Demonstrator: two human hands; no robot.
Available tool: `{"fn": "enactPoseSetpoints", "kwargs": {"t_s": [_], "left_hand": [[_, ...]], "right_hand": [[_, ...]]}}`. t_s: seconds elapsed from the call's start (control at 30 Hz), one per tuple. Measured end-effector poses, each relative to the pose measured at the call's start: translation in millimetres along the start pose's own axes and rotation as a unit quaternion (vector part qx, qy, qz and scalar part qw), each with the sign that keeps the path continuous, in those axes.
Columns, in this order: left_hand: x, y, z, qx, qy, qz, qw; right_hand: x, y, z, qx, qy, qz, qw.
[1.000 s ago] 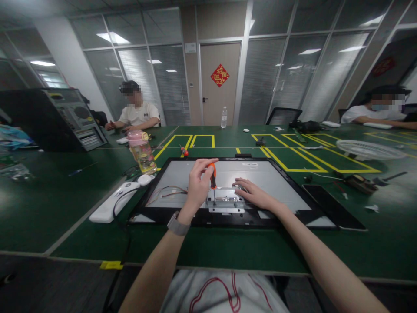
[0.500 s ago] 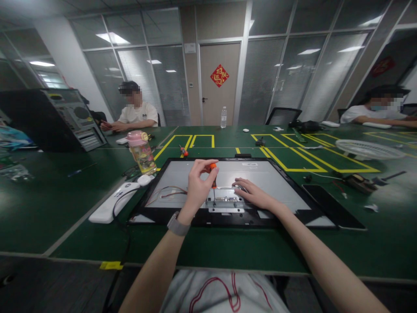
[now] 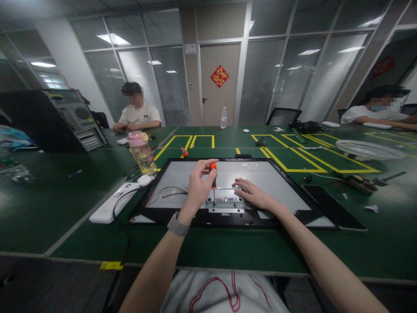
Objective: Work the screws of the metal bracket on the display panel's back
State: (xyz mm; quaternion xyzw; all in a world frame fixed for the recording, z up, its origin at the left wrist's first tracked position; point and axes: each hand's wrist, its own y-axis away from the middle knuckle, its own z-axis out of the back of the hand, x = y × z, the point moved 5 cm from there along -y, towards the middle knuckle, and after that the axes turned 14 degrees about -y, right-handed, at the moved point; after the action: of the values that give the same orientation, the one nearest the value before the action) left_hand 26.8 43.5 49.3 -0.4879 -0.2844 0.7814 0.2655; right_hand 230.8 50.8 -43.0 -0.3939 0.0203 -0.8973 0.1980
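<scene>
My left hand (image 3: 201, 181) grips an orange and black screwdriver (image 3: 213, 176) by its handle. The screwdriver stands upright, its shaft reaching down to the left part of a metal bracket with a row of ports (image 3: 226, 204). That bracket sits on the back of a flat display panel (image 3: 276, 184) with a grey metal middle and a black frame, lying on the green table. Fingers spread, my right hand (image 3: 252, 193) rests on the panel just right of the bracket. Several thin wires (image 3: 169, 190) run across the panel left of my left hand.
A white power strip (image 3: 114, 203) and a pink-lidded bottle (image 3: 142, 154) stand left of the panel. To the right lies a black phone-like slab (image 3: 334, 206). A computer case (image 3: 61, 119) is far left. Two people sit across the table (image 3: 234, 252).
The screwdriver handle looks slightly turned in my left hand; my right hand stays put. Across the table, the left person's hands have shifted right.
</scene>
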Motion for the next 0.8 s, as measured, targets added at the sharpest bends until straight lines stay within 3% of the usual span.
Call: {"fn": "enactPoseSetpoints", "kwargs": {"t_s": [0.2, 0.37, 0.57, 0.8], "left_hand": [[-11.1, -0.1, 4.2, -0.011, -0.064, -0.079, 0.995], [-12.8, -1.5, 8.7, -0.022, -0.090, -0.087, 0.992], [-3.3, -6.0, 20.9, -0.063, -0.079, -0.043, 0.994], [25.0, -14.3, 45.0, -0.165, -0.030, 0.067, 0.983]], "right_hand": [[-2.3, -0.7, -0.8, 0.002, 0.000, -0.004, 1.000], [-2.0, -0.9, -0.2, 0.000, -0.003, 0.002, 1.000], [1.6, 0.1, 0.6, 0.001, -0.009, 0.003, 1.000], [-0.5, 0.2, 0.2, -0.004, -0.006, 0.005, 1.000]]}}
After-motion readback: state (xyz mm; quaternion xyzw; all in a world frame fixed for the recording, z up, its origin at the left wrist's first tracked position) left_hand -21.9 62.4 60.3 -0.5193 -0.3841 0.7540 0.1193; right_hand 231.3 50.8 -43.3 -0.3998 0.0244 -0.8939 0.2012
